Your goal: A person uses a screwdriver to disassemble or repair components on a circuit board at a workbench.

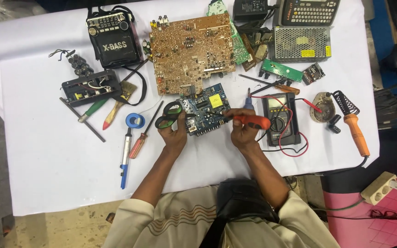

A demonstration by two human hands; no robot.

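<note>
White cloth-covered table (47, 174); speckled floor (60, 227) below; pink mat (382, 225) at right.

1. Two big circuit boards: a brown board (191, 53) and a blue board (205, 109).
2. Three smaller boards up top: one green board (235, 43), one green strip (281, 70), one dark module (313, 73).
3. One multimeter (280, 119), one soldering iron (355, 126).
4. One radio (113, 39), one tape roll (135, 121) (blue).
5. One brush (118, 103), one scissors (170, 115).
</note>
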